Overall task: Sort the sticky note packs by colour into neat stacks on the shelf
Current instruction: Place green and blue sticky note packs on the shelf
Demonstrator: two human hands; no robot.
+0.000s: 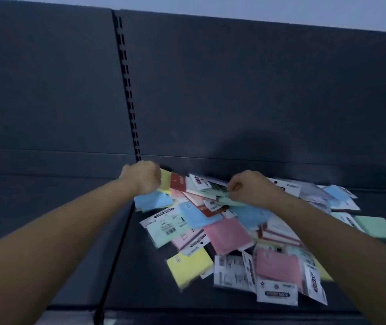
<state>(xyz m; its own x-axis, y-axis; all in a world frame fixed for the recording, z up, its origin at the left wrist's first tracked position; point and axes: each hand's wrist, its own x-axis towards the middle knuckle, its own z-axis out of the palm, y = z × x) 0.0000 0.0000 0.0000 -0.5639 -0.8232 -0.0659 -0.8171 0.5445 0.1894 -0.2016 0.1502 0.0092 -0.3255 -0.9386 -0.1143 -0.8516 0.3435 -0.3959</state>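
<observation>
A loose heap of sticky note packs lies on the dark shelf (140, 273): a pink pack (227, 234), a yellow pack (190, 266), a blue pack (153, 200), a green pack (377, 226) and several more, mixed and overlapping. My left hand (143, 177) is at the heap's far left corner, fingers curled on a yellow pack (165, 181) by the back wall. At the heap's far middle, my right hand (249, 187) pinches a pale green pack (230, 201). The view is motion-blurred.
The dark back panel (257, 102) rises right behind the heap. A slotted upright (128, 90) and a seam in the shelf (116, 249) run just left of the packs. Bare shelf surface stretches left of the seam; the front edge (187, 310) is close below.
</observation>
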